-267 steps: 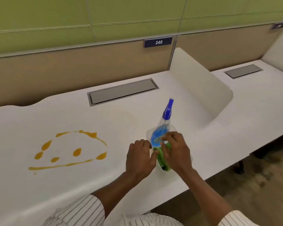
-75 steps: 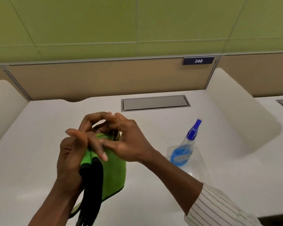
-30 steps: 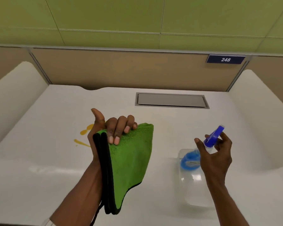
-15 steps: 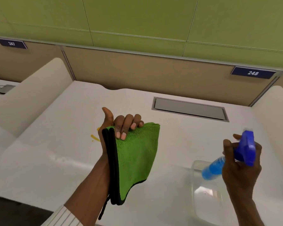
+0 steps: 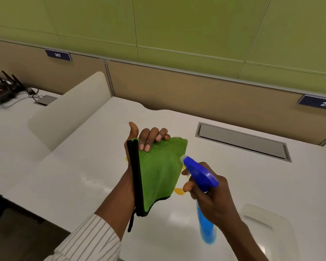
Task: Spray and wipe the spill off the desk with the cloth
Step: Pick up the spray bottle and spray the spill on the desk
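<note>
My left hand (image 5: 139, 140) holds a folded green cloth (image 5: 159, 170) with black edging up above the white desk (image 5: 79, 178), fingers curled over its top fold. My right hand (image 5: 211, 196) grips the blue spray bottle (image 5: 199, 174) by its neck. The nozzle points left and nearly touches the cloth's right edge. The bottle's body with blue liquid hangs below my hand. The orange spill (image 5: 179, 191) lies on the desk under the cloth; only a few blots show beside it.
A clear plastic tray (image 5: 262, 219) sits on the desk at the lower right. A grey cable hatch (image 5: 241, 140) is set into the desk at the back. A white divider (image 5: 68, 117) stands on the left, with a black router (image 5: 2, 91) beyond it.
My right hand lifted the spray bottle from the tray and brought it left, up to the cloth. My left hand kept the cloth raised. The view swung left.
</note>
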